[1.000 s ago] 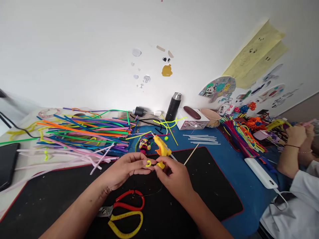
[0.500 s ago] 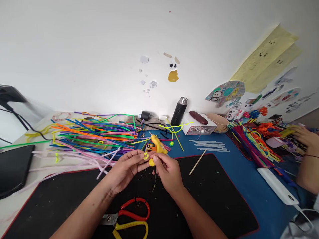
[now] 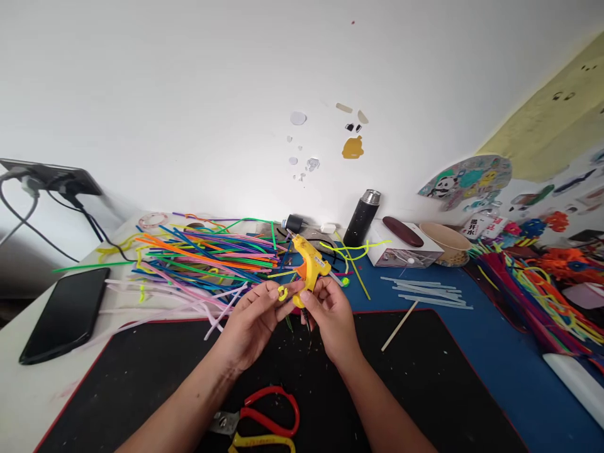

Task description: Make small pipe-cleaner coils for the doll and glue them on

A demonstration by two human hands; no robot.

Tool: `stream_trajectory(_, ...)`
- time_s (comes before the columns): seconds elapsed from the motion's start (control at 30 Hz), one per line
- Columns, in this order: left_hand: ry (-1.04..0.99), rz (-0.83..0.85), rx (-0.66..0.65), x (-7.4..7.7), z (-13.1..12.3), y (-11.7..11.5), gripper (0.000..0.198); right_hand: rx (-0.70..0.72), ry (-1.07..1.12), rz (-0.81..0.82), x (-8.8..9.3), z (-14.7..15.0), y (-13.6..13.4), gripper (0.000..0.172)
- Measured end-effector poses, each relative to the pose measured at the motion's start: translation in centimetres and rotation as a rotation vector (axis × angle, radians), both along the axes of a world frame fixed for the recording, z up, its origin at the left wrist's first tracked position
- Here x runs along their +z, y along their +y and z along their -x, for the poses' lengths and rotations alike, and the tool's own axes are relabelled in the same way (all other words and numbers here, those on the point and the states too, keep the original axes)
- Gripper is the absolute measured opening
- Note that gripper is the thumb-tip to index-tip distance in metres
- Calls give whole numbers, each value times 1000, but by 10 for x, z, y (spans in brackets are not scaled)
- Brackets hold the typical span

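Observation:
My left hand (image 3: 257,321) pinches a small curled piece of yellow pipe cleaner (image 3: 282,293) between thumb and fingertips. Close beside it, my right hand (image 3: 333,318) has its fingers closed on the lower handle of a yellow hot glue gun (image 3: 309,261), whose nozzle points up and to the left. A cord hangs down below the handle, and a clear glue stick juts from the gun's rear end. Below my wrists, scissors (image 3: 271,412) with one red and one yellow handle lie on the black mat (image 3: 415,377).
Many coloured pipe cleaners (image 3: 202,251) are heaped at the back left, near a black phone (image 3: 63,314). Toward the right stand a black thermos (image 3: 361,220), a white box (image 3: 401,251) and a bowl (image 3: 446,242). Glue sticks (image 3: 427,289) and a wooden stick (image 3: 399,326) lie before them.
The glue gun has come up from behind my hands, its body now higher and more upright in my right hand. My view has turned left, so the scene shifts right.

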State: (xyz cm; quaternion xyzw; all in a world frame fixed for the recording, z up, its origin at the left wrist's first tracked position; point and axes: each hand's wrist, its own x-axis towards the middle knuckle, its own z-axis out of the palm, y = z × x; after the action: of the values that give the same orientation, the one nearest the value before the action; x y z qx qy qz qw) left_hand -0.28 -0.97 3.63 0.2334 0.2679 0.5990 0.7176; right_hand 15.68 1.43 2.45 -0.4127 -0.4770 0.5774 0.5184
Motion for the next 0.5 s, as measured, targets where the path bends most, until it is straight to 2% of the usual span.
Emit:
stream_trajectory(0.23, 44, -28, -37, 7, -2, -2, 29, 152, 178, 192, 4, 1, 6, 48)
stream_trajectory(0.5, 123, -48, -36, 8, 1, -4, 32, 258, 256, 184, 1, -4, 16, 44)
